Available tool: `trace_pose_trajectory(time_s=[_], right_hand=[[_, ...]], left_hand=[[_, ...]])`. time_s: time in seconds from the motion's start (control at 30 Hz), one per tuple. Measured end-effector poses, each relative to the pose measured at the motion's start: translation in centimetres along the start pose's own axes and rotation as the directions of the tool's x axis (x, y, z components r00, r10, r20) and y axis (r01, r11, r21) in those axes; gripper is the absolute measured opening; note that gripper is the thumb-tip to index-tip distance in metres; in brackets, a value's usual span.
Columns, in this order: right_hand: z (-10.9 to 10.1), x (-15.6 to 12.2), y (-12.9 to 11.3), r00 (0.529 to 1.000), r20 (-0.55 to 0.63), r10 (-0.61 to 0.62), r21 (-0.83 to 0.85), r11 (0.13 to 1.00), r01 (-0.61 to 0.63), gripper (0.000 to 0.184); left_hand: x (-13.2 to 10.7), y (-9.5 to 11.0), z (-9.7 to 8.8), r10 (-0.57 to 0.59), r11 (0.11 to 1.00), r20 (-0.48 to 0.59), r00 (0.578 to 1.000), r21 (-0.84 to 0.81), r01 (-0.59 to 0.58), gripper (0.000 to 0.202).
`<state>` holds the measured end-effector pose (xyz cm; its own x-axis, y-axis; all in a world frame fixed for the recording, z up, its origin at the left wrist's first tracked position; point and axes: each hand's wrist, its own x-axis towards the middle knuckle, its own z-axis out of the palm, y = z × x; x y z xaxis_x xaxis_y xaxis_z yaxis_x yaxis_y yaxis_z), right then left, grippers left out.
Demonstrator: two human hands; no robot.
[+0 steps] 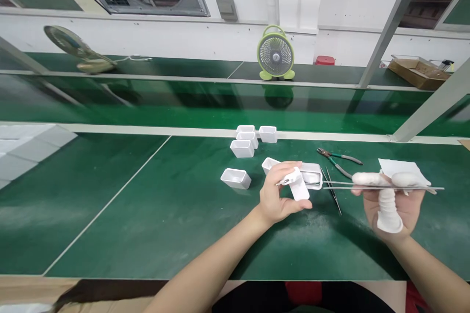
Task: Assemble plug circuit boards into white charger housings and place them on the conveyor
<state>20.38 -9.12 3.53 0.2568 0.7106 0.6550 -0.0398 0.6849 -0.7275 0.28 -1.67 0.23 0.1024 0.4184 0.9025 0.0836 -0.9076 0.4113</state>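
Note:
My left hand (281, 195) is closed round a small white rectangular plastic case (311, 176), thumb and fingers in white finger cots. My right hand (391, 200), fingers also in white cots, pinches long metal tweezers (341, 184) whose tips point left into the case's open side. Several more white plastic cases (242, 148) lie on the green mat beyond my left hand, one (236, 178) closest on the left.
Green-handled pliers (340, 159) and a second pair of dark tweezers (333, 190) lie on the mat between my hands. A white sheet (400, 166) lies behind my right hand. A green desk fan (276, 56) and a cardboard tray (418, 72) stand on the far shelf.

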Motion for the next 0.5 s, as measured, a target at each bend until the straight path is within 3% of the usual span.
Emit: trace_pose_trajectory(time_s=[0.1, 0.3, 0.43, 0.5], right_hand=[[-0.2, -0.8, -0.1, 0.992, 0.126, -0.02, 0.004, 1.0, 0.019, 0.017], [-0.9, -1.6, 0.6, 0.98, 0.153, -0.126, -0.103, 0.985, 0.142, 0.02], [-2.1, -2.2, 1.4, 0.987, 0.156, -0.027, -0.246, 0.967, 0.065, 0.005], [-2.8, -2.5, 1.9, 0.989, 0.151, 0.005, -0.275, 0.961, 0.037, 0.008]], left_hand=[[-0.2, 0.0, 0.1, 0.004, 1.0, 0.027, 1.0, -0.026, -0.004, 0.061], [-0.3, 0.1, 0.1, 0.0, 0.999, 0.035, 0.999, -0.044, 0.002, 0.062], [-0.1, 0.3, 0.0, -0.005, 1.0, 0.045, 0.999, -0.018, 0.006, 0.061], [-0.1, 0.3, 0.0, -0.003, 1.0, 0.051, 0.999, -0.022, 0.004, 0.061]])
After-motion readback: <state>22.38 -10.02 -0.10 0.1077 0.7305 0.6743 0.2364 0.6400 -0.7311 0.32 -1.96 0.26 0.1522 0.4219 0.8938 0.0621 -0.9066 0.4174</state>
